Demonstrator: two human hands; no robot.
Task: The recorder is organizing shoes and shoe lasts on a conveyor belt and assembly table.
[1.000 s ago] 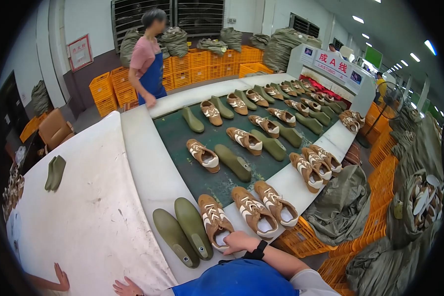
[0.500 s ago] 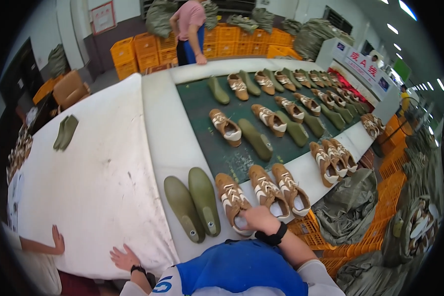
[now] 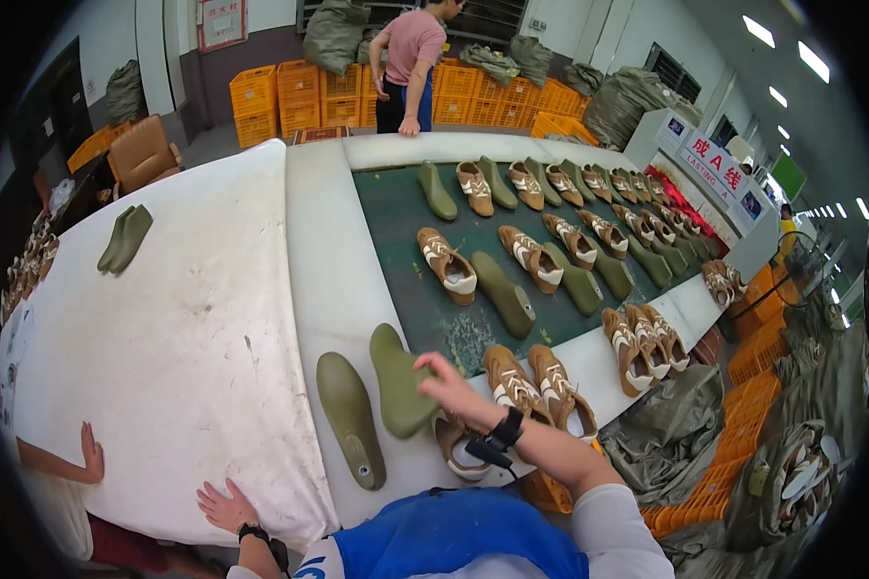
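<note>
My right hand (image 3: pixel 449 386) is raised with its fingers spread and holds nothing. It hovers over a brown-and-white shoe (image 3: pixel 457 452) and beside the nearer of two olive-green shoe lasts (image 3: pixel 401 381). The second last (image 3: pixel 350 417) lies left of it on the white table (image 3: pixel 193 338). Two more brown shoes (image 3: pixel 536 384) lie just right of my wrist. My left hand (image 3: pixel 227 504) rests flat on the table's near edge, fingers apart and empty.
A dark green conveyor belt (image 3: pixel 401 227) carries several shoes and lasts. A person in a pink shirt (image 3: pixel 410 53) stands at its far end before orange crates (image 3: pixel 280 92). Another person's hand (image 3: pixel 92 452) rests on the table at the left. A pair of lasts (image 3: pixel 124 238) lies far left.
My right hand has lifted off the heel of the nearest brown shoe and moved up and left, fingers spread. My left hand has stayed on the table edge.
</note>
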